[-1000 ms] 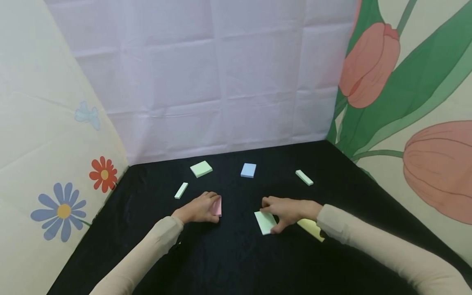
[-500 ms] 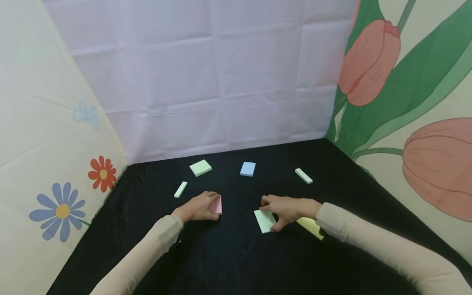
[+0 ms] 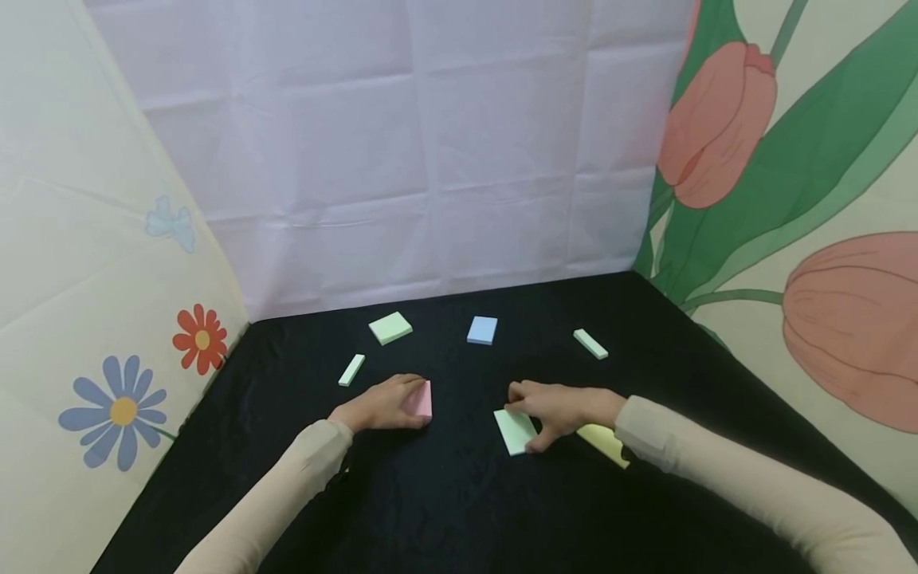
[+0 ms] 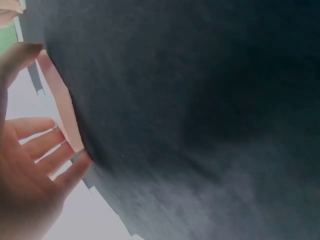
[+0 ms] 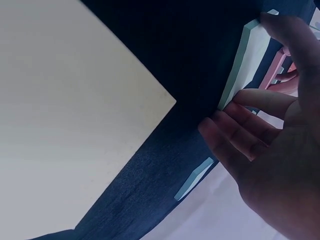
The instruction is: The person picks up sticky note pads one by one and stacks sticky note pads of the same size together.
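Under my left hand [image 3: 383,404] lies a pink sticky note pad [image 3: 421,400]. In the left wrist view the thumb is at one end of the pink pad [image 4: 62,100] and the fingertips are at the other, so the hand pinches it across. My right hand [image 3: 559,410] spans a pale green sticky note pad [image 3: 515,433] the same way, its thumb on the near edge and its fingers on the far one. The right wrist view has this pale green pad [image 5: 247,60] between thumb and fingertips. Both pads look flat on the black cloth.
Partly beneath the right wrist is a yellow pad [image 3: 605,443]. Farther back are a green pad [image 3: 390,328], a blue pad [image 3: 483,330] and two narrow pale strips, one left [image 3: 351,370] and one right [image 3: 591,344]. A white cloth backdrop [image 3: 430,159] closes the far side.
My left hand has shifted very slightly around the pink pad. The right hand and the other pads keep their places.
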### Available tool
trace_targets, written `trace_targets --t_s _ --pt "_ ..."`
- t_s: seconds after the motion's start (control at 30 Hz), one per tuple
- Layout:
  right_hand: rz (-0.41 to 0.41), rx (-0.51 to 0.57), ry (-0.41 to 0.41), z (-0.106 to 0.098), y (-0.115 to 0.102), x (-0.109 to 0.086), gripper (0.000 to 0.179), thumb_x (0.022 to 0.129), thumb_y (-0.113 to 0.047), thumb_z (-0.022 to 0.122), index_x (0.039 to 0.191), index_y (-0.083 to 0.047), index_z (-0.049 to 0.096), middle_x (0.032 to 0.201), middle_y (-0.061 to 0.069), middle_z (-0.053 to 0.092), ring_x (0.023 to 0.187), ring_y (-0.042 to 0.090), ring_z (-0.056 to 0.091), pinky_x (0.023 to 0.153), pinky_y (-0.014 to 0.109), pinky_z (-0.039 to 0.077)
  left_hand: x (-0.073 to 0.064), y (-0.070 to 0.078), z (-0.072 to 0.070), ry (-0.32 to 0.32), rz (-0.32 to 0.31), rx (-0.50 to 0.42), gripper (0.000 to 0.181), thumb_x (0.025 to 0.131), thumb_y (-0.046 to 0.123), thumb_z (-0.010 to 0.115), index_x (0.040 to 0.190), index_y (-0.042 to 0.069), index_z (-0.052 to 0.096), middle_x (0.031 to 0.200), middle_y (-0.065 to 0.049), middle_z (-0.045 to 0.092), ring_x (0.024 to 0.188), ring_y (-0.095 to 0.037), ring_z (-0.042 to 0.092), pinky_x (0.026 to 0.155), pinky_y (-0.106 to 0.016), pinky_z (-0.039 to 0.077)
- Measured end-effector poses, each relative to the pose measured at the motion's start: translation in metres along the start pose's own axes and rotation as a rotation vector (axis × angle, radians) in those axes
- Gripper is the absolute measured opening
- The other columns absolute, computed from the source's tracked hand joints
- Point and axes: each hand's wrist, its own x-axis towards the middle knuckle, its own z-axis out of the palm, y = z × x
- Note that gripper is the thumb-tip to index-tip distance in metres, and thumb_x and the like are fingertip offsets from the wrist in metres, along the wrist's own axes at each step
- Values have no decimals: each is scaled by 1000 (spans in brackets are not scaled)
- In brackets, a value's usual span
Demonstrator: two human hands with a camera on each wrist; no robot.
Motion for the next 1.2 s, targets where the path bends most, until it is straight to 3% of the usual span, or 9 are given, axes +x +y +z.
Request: trace_targets --t_s 0.7,0.97,1.2 --pt "27 20 -7 0 0 -1 67 82 -35 81 133 0 59 116 2 49 92 11 45 77 26 45 -11 -21 2 16 -11 6 79 90 53 64 146 1 45 149 -15 43 135 -30 42 110 -47 33" --pt "11 39 -5 1 2 0 67 80 -36 82 132 0 60 114 0 48 92 10 44 77 26 44 -18 -27 -1 39 -15 -42 81 88 53 67 145 -1 45 148 -17 44 135 -33 41 110 -51 32" --pt "46 68 -42 -1 4 0 68 82 -39 81 135 -2 59 115 -2 48 93 10 43 80 27 43 -21 -31 -2 9 -46 -49 82 89 52 67 147 1 43 151 -16 41 138 -32 37 111 -51 29"
